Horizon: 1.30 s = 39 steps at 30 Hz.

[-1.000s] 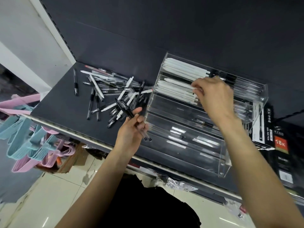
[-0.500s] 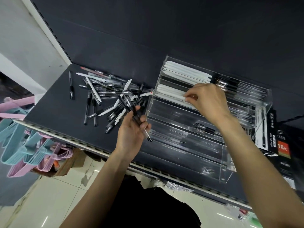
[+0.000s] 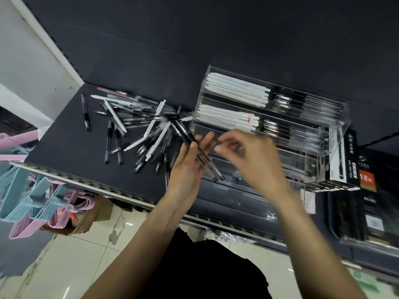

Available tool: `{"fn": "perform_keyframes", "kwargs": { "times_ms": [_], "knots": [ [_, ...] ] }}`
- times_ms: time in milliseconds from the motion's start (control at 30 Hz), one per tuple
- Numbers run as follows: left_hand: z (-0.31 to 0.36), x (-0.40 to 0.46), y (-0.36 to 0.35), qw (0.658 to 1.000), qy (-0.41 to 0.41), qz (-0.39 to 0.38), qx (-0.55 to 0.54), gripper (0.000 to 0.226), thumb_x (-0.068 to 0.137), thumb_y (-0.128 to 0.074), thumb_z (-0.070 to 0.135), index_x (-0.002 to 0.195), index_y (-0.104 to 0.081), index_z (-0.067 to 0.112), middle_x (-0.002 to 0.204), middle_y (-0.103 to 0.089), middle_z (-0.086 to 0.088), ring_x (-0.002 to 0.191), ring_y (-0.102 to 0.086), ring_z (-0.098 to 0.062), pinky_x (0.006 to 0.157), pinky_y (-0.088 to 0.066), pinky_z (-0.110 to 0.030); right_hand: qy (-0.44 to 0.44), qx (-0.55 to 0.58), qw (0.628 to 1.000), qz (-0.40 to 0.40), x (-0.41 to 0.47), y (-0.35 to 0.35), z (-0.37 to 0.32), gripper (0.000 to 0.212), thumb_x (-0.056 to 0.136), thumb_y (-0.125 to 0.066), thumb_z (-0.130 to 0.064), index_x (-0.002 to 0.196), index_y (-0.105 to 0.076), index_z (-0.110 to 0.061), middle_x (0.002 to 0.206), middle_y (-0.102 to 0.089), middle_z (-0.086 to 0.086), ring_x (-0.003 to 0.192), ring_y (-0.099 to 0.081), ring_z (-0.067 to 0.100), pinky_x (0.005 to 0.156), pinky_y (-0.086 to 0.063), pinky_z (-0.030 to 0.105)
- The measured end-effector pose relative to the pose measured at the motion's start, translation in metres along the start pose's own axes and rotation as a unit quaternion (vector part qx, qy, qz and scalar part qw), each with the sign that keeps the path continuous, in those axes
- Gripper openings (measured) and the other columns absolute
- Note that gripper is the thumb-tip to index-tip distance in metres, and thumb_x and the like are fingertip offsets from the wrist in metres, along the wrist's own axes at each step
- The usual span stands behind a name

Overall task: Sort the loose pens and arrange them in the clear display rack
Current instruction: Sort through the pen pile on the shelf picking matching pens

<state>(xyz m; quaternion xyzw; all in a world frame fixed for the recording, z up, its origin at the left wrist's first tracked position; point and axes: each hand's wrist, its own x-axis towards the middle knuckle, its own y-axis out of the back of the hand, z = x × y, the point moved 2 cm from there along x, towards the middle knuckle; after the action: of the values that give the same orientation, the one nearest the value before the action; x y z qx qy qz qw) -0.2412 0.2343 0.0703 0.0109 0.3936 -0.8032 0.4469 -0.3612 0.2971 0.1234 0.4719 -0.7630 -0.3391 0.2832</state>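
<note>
Dark matte shelf (image 3: 71, 145) with a pale perforated front edge, dark back panel behind it. We work left to right.

Far left, below shelf level: we note pink and blue plastic hangers (image 3: 26, 203), cut off by the frame edge, above a glossy tiled floor (image 3: 71, 255).

Left half of the shelf: loose pens (image 3: 138, 126) lie in a crossed heap, slim cylinders, some clear-barrelled with black grips, some opaque white. One black pen (image 3: 84, 113) lies apart, left of the heap.

Centre: our left hand (image 3: 187, 167) grips a small bundle of black-and-clear pens (image 3: 200, 156) between thumb and fingers; their tips project past the palm toward the rack. Our right hand (image 3: 248, 156) is beside it, fingers curled toward the bundle; motion blur hides whether it pinches anything, so we cannot tell its grasp.

Right: the clear display rack (image 3: 336, 130), stepped acrylic tiers, stands on the shelf. Its two upper tiers hold white pens (image 3: 235, 91) on the left and dark-capped clear ones on the right. Lower tiers sit partly behind the right hand; contents are hard to read.

Far right: black boxes (image 3: 367, 190), one with a red "18K" label, partly cut off.
</note>
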Motion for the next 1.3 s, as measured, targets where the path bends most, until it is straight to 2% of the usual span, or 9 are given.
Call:
{"fn": "perform_keyframes", "kwargs": {
  "times_ms": [167, 233, 367, 467, 667, 800, 1000, 1167, 1300],
  "knots": [
    [-0.034, -0.011, -0.026, 0.998, 0.023, -0.046, 0.028, 0.028, 0.099, -0.038, 0.022, 0.116, -0.059, 0.014, 0.120, -0.067, 0.003, 0.115, -0.060, -0.012, 0.096, -0.049, -0.029, -0.076, 0.110, 0.990, 0.034, -0.047, -0.012, 0.022, 0.017, 0.081, -0.074, -0.017, 0.096, -0.069, -0.017, 0.084, -0.070, -0.012, 0.075, -0.064, -0.002, 0.067, -0.046, 0.007],
    [-0.045, -0.014, -0.028, 0.995, 0.024, -0.032, 0.088, 0.032, 0.094, -0.046, 0.029, 0.121, -0.061, 0.020, 0.118, -0.067, 0.011, 0.111, -0.061, -0.005, 0.093, -0.049, -0.025, -0.087, 0.065, 0.992, 0.063, -0.059, 0.006, 0.042, 0.016, 0.082, -0.073, -0.018, 0.097, -0.069, -0.018, 0.084, -0.070, -0.013, 0.072, -0.064, -0.001, 0.067, -0.051, 0.013],
    [-0.054, -0.017, -0.019, 0.983, 0.003, 0.028, 0.182, 0.027, 0.093, -0.051, 0.033, 0.116, -0.065, 0.036, 0.075, -0.050, 0.011, 0.067, -0.052, 0.000, 0.084, -0.043, -0.018, -0.046, -0.123, 0.987, 0.097, -0.068, 0.052, 0.088, 0.012, 0.083, -0.071, -0.018, 0.095, -0.070, -0.017, 0.090, -0.069, -0.004, 0.067, -0.063, 0.009, 0.062, -0.057, 0.031],
    [-0.057, -0.017, -0.011, 0.980, -0.007, 0.058, 0.191, 0.024, 0.092, -0.053, 0.034, 0.110, -0.069, 0.038, 0.068, -0.040, 0.009, 0.065, -0.043, -0.003, 0.079, -0.042, -0.019, 0.006, -0.211, 0.975, 0.073, -0.059, 0.063, 0.109, 0.008, 0.085, -0.069, -0.017, 0.092, -0.071, -0.015, 0.088, -0.068, -0.002, 0.070, -0.067, 0.020, 0.058, -0.055, 0.033],
    [-0.064, -0.023, -0.008, 0.981, -0.028, 0.067, 0.180, 0.024, 0.096, -0.051, 0.025, 0.114, -0.067, 0.028, 0.070, -0.049, 0.009, 0.069, -0.049, -0.001, 0.077, -0.047, -0.015, 0.033, -0.332, 0.942, -0.026, -0.034, 0.044, 0.143, 0.007, 0.086, -0.065, -0.008, 0.086, -0.069, -0.014, 0.078, -0.068, 0.002, 0.064, -0.066, 0.025, 0.054, -0.054, 0.034],
    [-0.068, -0.027, -0.011, 0.981, -0.019, 0.063, 0.184, 0.029, 0.087, -0.056, 0.035, 0.113, -0.067, 0.029, 0.078, -0.051, 0.005, 0.075, -0.055, -0.002, 0.077, -0.047, -0.014, 0.017, -0.331, 0.940, -0.084, -0.032, 0.044, 0.153, 0.015, 0.092, -0.057, -0.011, 0.093, -0.069, -0.017, 0.085, -0.070, 0.000, 0.075, -0.066, 0.023, 0.066, -0.055, 0.036],
    [-0.069, -0.024, -0.023, 0.983, -0.021, 0.062, 0.172, 0.023, 0.089, -0.056, 0.027, 0.109, -0.067, 0.027, 0.081, -0.056, 0.010, 0.080, -0.059, -0.002, 0.084, -0.048, -0.016, 0.019, -0.345, 0.936, -0.068, -0.035, 0.049, 0.146, 0.017, 0.088, -0.061, -0.006, 0.096, -0.069, -0.019, 0.089, -0.068, -0.002, 0.076, -0.067, 0.022, 0.064, -0.055, 0.034],
    [-0.076, -0.016, -0.047, 0.980, -0.042, 0.052, 0.189, 0.020, 0.092, -0.057, 0.016, 0.110, -0.064, 0.020, 0.082, -0.068, 0.013, 0.083, -0.066, -0.005, 0.081, -0.051, -0.018, 0.033, -0.067, 0.997, 0.008, -0.059, 0.055, 0.097, 0.020, 0.090, -0.061, -0.036, 0.102, -0.070, -0.022, 0.095, -0.072, -0.007, 0.082, -0.069, 0.013, 0.070, -0.057, 0.035],
    [-0.085, -0.011, -0.072, 0.972, -0.062, 0.026, 0.224, 0.020, 0.091, -0.061, 0.013, 0.110, -0.064, 0.015, 0.094, -0.071, -0.003, 0.091, -0.069, -0.014, 0.083, -0.054, -0.024, 0.030, -0.024, 0.999, 0.019, -0.068, 0.048, 0.096, 0.017, 0.084, -0.070, -0.028, 0.100, -0.069, -0.024, 0.090, -0.071, -0.011, 0.080, -0.066, 0.008, 0.067, -0.056, 0.037]
  ]
}}
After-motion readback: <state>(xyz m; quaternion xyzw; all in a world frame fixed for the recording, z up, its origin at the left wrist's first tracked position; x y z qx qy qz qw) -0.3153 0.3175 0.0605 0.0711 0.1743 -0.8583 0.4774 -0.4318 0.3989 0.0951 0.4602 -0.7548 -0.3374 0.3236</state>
